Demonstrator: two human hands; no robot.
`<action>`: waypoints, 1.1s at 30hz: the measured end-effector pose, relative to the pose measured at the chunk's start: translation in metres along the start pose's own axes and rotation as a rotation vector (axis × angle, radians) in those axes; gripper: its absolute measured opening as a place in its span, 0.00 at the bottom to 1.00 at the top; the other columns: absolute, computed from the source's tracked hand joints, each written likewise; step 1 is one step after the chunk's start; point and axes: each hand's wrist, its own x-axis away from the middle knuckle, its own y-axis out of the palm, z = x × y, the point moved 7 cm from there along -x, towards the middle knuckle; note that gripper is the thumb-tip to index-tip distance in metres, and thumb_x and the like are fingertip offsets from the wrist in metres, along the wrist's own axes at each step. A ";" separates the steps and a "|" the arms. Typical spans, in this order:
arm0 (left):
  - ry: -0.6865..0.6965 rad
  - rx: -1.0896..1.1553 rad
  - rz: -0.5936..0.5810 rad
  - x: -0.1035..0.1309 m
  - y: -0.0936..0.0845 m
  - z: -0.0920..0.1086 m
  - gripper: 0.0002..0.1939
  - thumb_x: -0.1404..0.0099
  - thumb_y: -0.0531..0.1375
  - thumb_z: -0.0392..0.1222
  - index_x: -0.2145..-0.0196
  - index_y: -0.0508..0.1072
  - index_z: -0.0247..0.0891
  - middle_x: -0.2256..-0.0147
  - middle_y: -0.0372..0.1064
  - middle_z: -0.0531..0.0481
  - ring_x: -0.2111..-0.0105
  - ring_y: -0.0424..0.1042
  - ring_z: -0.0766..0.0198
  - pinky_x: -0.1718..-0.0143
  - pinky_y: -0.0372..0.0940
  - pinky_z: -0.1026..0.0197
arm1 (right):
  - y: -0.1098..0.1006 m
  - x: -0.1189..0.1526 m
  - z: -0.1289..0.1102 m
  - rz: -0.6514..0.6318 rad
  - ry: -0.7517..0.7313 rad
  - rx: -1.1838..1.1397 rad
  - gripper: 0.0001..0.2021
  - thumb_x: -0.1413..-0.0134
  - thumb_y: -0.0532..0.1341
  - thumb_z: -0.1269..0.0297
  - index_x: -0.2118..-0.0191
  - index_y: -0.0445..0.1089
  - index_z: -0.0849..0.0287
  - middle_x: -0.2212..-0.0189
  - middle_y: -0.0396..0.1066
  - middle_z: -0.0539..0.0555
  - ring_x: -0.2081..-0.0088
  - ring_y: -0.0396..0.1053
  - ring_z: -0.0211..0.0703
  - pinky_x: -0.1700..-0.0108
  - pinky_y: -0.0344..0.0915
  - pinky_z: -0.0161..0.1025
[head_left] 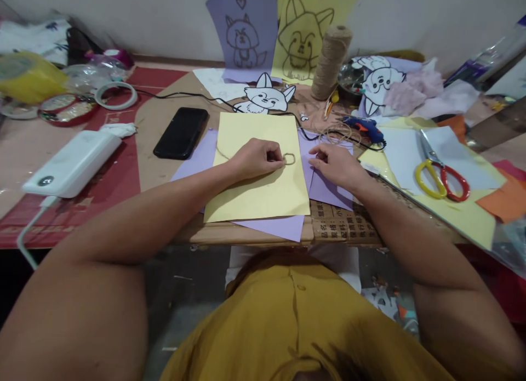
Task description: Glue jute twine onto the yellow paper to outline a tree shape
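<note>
Over a yellow sheet [258, 197], my left hand [258, 159] pinches a thin brown twine [290, 159], which forms a small loop just right of the fingertips. Part of the twine shows on the sheet to the left of that hand. My right hand [335, 163] is over the purple paper [326, 192] to the right, thumb and forefinger a little apart, with nothing visible between them. Purple paper also sticks out from under the yellow sheet on the left and at the bottom.
A black phone [181, 133] and white power bank [73, 163] lie left. Behind stand a twine spool [331, 63] and fox drawings [304, 41]. A blue glue gun [365, 130] and scissors [439, 172] are right, near coloured paper. A black cable crosses behind the sheet.
</note>
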 end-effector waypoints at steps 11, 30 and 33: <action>0.024 0.049 0.005 -0.001 0.000 -0.002 0.04 0.39 0.68 0.38 0.71 0.80 0.37 0.71 0.80 0.50 0.72 0.74 0.65 0.68 0.63 0.63 | 0.006 -0.005 -0.001 0.029 -0.046 -0.018 0.11 0.34 0.65 0.64 0.51 0.79 0.62 0.61 0.80 0.57 0.61 0.73 0.47 0.58 0.65 0.42; 0.040 0.066 0.012 -0.002 0.002 -0.001 0.02 0.40 0.68 0.37 0.70 0.81 0.36 0.74 0.77 0.52 0.74 0.72 0.66 0.70 0.62 0.64 | 0.011 0.003 -0.001 0.072 -0.042 0.007 0.14 0.34 0.64 0.65 0.46 0.77 0.61 0.61 0.78 0.56 0.60 0.72 0.49 0.55 0.64 0.43; 0.043 0.076 0.012 -0.002 0.002 -0.001 0.02 0.40 0.68 0.38 0.70 0.80 0.37 0.74 0.77 0.52 0.74 0.72 0.66 0.70 0.62 0.63 | 0.011 0.001 0.000 0.082 -0.037 -0.002 0.13 0.34 0.64 0.64 0.48 0.78 0.60 0.62 0.78 0.56 0.60 0.73 0.49 0.55 0.64 0.43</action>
